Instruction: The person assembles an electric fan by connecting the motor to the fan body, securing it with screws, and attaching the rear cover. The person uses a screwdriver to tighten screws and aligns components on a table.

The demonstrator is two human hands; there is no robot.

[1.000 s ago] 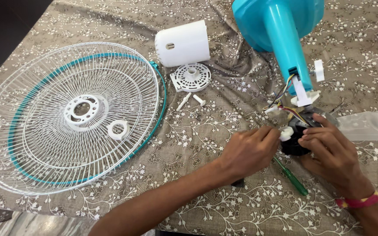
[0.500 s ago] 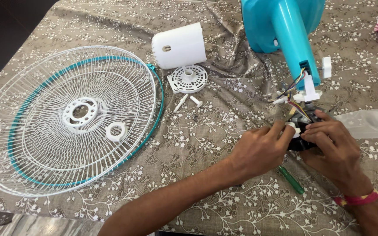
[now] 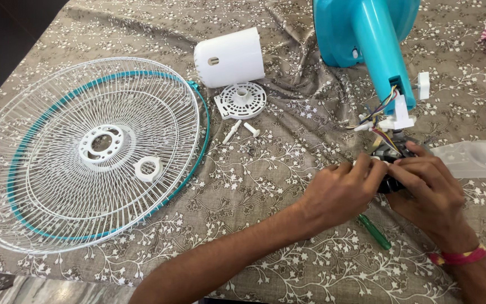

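Head view showed both hands closed around the black fan motor point(image 3: 390, 183), which sat on the patterned tablecloth point(image 3: 265, 169) just beyond the knuckles, toward twelve o'clock of the wrists. The left hand point(image 3: 341, 194) pinched it from nine o'clock, fingers curled tight; the right hand point(image 3: 428, 191) gripped from three o'clock, fingertips meeting the left's over the top. Coloured wires point(image 3: 381, 112) ran from the motor up to the teal stand point(image 3: 381, 48) at twelve. A green screwdriver point(image 3: 375, 232) lay between the wrists, at six o'clock of the motor, nearer the left.
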